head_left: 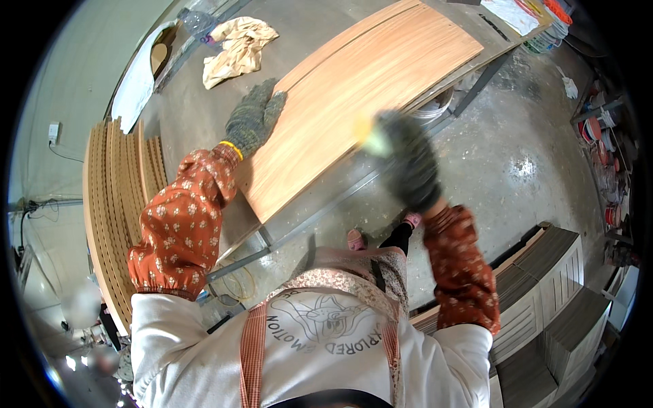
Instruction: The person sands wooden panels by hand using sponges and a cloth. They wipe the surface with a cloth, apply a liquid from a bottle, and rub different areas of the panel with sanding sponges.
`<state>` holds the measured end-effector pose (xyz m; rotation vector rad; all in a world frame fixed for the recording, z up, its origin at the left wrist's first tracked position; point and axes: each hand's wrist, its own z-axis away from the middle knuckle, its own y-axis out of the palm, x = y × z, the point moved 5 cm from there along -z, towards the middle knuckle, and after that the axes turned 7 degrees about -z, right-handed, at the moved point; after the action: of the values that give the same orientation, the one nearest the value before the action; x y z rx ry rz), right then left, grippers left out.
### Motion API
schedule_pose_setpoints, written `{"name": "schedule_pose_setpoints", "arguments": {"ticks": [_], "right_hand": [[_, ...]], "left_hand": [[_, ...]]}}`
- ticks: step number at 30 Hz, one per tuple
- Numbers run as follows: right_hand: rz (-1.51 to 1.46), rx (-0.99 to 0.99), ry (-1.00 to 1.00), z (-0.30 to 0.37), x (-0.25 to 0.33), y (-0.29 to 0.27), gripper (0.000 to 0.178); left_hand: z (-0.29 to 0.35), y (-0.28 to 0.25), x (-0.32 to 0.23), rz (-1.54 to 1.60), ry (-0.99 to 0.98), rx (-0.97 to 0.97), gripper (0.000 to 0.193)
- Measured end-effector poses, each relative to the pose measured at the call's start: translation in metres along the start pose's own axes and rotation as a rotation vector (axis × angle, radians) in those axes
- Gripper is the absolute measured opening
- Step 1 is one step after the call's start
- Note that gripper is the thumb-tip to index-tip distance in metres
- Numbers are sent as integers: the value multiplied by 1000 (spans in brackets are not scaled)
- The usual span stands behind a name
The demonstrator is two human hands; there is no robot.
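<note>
Head view blurred the right hand (408, 163), grasping an indistinct yellowish item (366, 133); the left hand (253, 119), unclenched, touched the wooden board (371, 78) between them. Beyond the left hand, a clear bottle's (197, 24) contents were indistinguishable.

Gloves (249, 122) dark grey knit; left cuff (232, 149) edged yellow. Oversleeves (180, 224) rust-red, white-flowered. Shirt (173, 340) white, bears line-drawn print (331, 318). Apron straps (252, 353) red-checked. Shoes (356, 239) pink.

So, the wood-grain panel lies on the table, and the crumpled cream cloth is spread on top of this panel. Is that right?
Not fully: the cloth is not on the panel. The head view shows it on the table, left of the panel, near the plastic bottle.
</note>
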<state>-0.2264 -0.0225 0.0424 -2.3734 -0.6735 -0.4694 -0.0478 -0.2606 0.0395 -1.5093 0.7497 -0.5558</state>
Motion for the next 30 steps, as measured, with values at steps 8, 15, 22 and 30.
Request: {"name": "schedule_pose_setpoints", "arguments": {"ticks": [8,15,22,30], "right_hand": [[10,-223,132,-24,-21,-44,36],[-161,63,25,25,69,33,58],[202,-230,26,-17,-109,-88,49],[-79,106,-8,-14,-23,-38,62]], "left_hand": [[18,-26,-3,-198,57,26,58],[-93,-8,-118,-13,-161,-18,54],[-74,-25,-116,-61,-169,-81,56],[-91,-9,-125,-52,-74,-219,46]]}}
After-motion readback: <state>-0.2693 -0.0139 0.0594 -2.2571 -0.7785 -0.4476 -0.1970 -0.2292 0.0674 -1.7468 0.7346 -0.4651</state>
